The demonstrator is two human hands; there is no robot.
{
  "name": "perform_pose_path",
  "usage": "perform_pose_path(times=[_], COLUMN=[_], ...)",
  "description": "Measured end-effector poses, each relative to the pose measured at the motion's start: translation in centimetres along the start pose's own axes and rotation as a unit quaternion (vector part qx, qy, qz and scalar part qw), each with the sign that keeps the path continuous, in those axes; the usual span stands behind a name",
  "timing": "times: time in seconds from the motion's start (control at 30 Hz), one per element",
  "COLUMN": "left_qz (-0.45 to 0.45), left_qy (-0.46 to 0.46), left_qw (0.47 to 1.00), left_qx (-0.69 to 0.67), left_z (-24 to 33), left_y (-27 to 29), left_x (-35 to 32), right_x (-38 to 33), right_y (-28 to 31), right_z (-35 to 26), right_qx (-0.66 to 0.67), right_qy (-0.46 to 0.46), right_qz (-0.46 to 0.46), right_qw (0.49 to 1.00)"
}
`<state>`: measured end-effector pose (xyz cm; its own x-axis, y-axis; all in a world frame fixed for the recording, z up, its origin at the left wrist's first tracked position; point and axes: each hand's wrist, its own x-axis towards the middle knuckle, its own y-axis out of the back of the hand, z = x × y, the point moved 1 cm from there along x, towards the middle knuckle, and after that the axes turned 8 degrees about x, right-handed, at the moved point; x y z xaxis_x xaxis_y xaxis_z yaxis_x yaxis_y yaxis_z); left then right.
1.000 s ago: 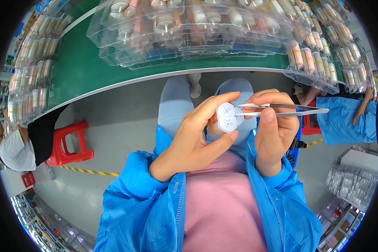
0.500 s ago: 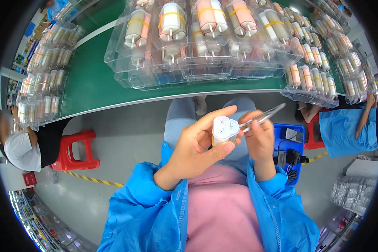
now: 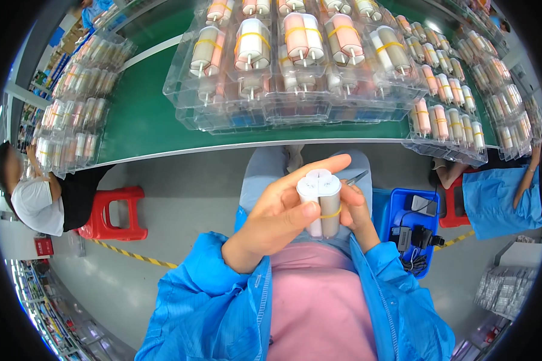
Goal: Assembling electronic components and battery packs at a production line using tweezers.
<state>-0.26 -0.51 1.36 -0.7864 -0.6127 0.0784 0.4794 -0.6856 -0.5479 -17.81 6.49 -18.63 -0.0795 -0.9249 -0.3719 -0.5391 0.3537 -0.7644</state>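
Above my lap, my left hand (image 3: 276, 212) is closed round a bundle of three tubes (image 3: 329, 207) with a yellow rubber band about them. One tube is grey, one pale; the third is mostly hidden. Their white capped ends face up, and the thumb presses on the near side. Against the bundle's right side rest the fingers of my right hand (image 3: 356, 210), partly covered by it. A pair of metal tweezers (image 3: 359, 177) sticks out from that hand, pointing up and right; the rest of it is hidden.
Clear plastic trays (image 3: 241, 114) of banded tube bundles stand stacked on the green table (image 3: 138, 114), its edge beyond my knees. A blue bin (image 3: 420, 201) with chargers and cables is at my right. Co-workers sit on both sides, one beside a red stool (image 3: 117, 210).
The bundle has tipped more upright, so its tube sides and band now show. My right hand has turned and closed in against it, with the tweezers now mostly hidden behind.
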Motion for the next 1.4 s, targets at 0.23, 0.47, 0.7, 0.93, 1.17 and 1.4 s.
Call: perform_pose_path(times=[0.23, 0.47, 0.7, 0.93, 1.17, 1.4], left_qz=[-0.032, 0.02, 0.194, 0.196, 0.186, 0.167], left_qy=[0.027, -0.192, -0.155, -0.085, 0.044, 0.009], left_qw=[0.996, 0.976, 0.84, 0.577, 0.46, 0.352], left_qx=[-0.08, 0.097, 0.482, 0.788, 0.867, 0.921], left_z=[0.7, 11.7, 22.2, 22.0, 21.3, 18.9], left_y=[-0.1, 1.6, 8.8, 12.5, 13.3, 12.4], left_x=[-0.1, 0.7, 12.1, 23.5, 26.9, 27.6], right_x=[-0.1, 0.1, 0.2, 0.1, 0.3, 0.4], right_y=[0.3, 1.1, 1.4, 1.5, 1.5, 1.4], right_z=[-0.3, -0.4, -0.5, -1.0, -0.8, -0.9], right_qx=[-0.003, 0.052, 0.083, 0.097, 0.109, 0.105], right_qy=[0.005, 0.015, -0.003, -0.008, -0.021, -0.025], right_qz=[-0.004, -0.024, -0.048, -0.048, -0.045, -0.044], right_qw=[1.0, 0.998, 0.995, 0.994, 0.993, 0.993])
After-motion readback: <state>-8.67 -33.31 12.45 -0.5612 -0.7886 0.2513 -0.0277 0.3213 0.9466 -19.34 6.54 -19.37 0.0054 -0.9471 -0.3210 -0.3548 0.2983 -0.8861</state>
